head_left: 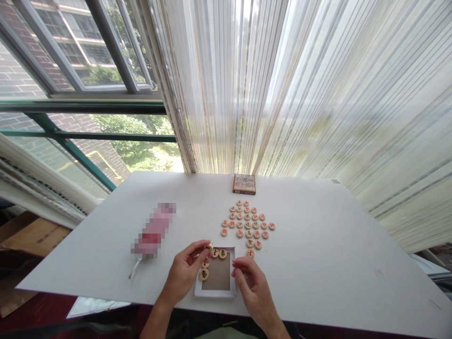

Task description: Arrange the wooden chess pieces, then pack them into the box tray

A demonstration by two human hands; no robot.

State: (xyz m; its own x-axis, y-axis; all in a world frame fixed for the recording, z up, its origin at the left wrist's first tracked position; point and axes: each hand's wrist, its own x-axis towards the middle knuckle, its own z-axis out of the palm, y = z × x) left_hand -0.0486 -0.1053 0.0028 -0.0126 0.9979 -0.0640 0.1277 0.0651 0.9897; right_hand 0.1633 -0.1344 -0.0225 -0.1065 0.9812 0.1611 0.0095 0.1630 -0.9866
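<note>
My left hand pinches a round wooden Chinese chess piece between thumb and fingers, over the upper left corner of a shallow white box. Inside the box, pieces with black characters lie along the top and left sides; one is the piece in the top row, another the piece at the left wall. Part of the left row is hidden by my left fingers. My right hand is curled at the box's right wall, thumb and fingertips closed on the rim.
Beyond the box, several red and black chess pieces lie face up in a loose cluster. A printed box lid lies at the table's far edge. To the left is a blurred pink item on the white table. Curtains hang behind.
</note>
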